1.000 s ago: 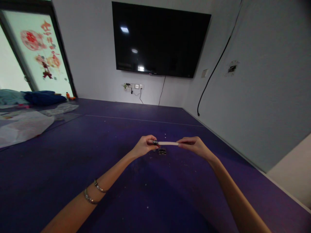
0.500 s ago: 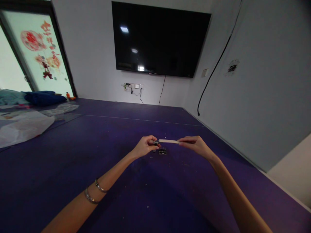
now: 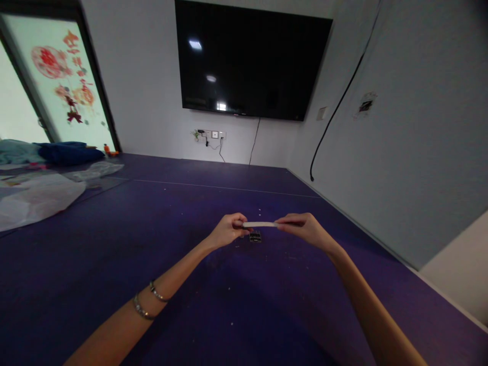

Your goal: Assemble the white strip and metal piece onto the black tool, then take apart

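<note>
My left hand [image 3: 227, 230] is closed, its thumb and fingers pinched on a small dark metallic piece that is now mostly hidden at the fingertips. A pale, flat stick with a rounded end [image 3: 260, 224] runs level between my two hands. Its right end is pinched in the fingers of my right hand [image 3: 301, 225]. The stick's left end lies over the left fingertips, at the small piece; whether it presses on it I cannot tell. Just below the stick, a small dark box-like object with fine details [image 3: 255, 237] rests on the purple surface [image 3: 213, 315].
White crumbs dot the surface around my hands. Crumpled clear plastic sheeting [image 3: 41, 198] lies at the left, with dark blue cloth [image 3: 70, 153] behind it. A black television [image 3: 251, 61] hangs on the far wall, and a black cable [image 3: 335, 109] dangles at the right.
My right hand has shifted slightly left with the stick. Its tip now covers the small metallic piece at my left fingertips. My left hand stays in place.
</note>
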Demonstrator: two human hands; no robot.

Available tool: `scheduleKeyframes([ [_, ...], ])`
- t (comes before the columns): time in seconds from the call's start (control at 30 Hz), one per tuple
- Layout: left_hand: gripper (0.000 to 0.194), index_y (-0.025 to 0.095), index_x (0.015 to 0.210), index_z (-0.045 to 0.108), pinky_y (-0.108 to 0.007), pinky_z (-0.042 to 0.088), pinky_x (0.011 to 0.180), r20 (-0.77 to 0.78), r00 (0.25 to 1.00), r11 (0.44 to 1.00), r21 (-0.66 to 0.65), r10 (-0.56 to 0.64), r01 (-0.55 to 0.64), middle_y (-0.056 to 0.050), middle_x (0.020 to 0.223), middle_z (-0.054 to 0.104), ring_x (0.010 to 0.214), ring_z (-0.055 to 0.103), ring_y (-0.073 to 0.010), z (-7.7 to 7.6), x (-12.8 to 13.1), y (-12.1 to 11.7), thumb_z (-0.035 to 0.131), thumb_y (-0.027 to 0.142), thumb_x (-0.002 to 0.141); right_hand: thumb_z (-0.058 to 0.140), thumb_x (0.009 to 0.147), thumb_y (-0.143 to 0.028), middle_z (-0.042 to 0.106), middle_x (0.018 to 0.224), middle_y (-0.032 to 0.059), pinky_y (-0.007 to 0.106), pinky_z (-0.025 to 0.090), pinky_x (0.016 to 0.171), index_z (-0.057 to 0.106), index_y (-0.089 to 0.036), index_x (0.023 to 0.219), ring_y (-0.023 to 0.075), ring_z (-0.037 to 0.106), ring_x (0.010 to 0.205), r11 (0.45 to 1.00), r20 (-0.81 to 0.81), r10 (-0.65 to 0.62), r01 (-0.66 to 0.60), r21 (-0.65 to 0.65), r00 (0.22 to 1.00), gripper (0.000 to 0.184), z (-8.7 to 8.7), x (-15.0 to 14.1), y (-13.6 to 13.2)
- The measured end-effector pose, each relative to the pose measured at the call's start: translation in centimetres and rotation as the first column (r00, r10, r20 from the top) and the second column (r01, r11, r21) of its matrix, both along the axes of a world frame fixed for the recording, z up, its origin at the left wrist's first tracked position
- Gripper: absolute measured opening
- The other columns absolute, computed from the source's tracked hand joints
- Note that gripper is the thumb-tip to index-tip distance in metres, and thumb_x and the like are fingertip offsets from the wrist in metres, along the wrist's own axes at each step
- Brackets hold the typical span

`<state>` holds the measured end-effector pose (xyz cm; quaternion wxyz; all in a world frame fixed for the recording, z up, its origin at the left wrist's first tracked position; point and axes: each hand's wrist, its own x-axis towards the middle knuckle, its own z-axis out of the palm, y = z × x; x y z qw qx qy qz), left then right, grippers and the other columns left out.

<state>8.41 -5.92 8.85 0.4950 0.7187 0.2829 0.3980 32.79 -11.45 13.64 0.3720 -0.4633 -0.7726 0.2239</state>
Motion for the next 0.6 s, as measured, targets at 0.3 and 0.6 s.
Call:
scheduleKeyframes([
  [0.3, 0.020, 0.013, 0.078, 0.056, -0.027, 0.048, 0.068, 0.027, 1.000, 1.000, -0.002, -0.005, 0.005, -0.004, 0.077, 0.069, 0.073, 0.064, -0.0143, 0.2, 0.1, -0.2, 0.068, 0.010, 0.061, 0.060, 0.075, -0.039, 0.068, 0.083, 0.0049, 0.029, 0.046, 0.065, 0.072, -0.023, 0.086, 0.0195, 0.061, 0.076, 0.997, 0.019, -0.054, 0.053, 0.060, 0.998, 0.024, 0.7, -1.0, -0.9],
  [0.6, 0.019, 0.013, 0.078, 0.057, -0.027, 0.047, 0.067, 0.020, 1.000, 0.999, 0.031, -0.008, 0.008, -0.004, 0.077, 0.068, 0.071, 0.063, -0.0140, 0.3, 0.1, -0.2, 0.068, 0.011, 0.063, 0.058, 0.075, -0.040, 0.068, 0.083, 0.0050, 0.032, 0.047, 0.068, 0.072, -0.025, 0.087, 0.0205, 0.061, 0.078, 0.990, 0.034, -0.069, 0.065, 0.126, 0.997, 0.023, 1.1, -1.5, -1.3],
])
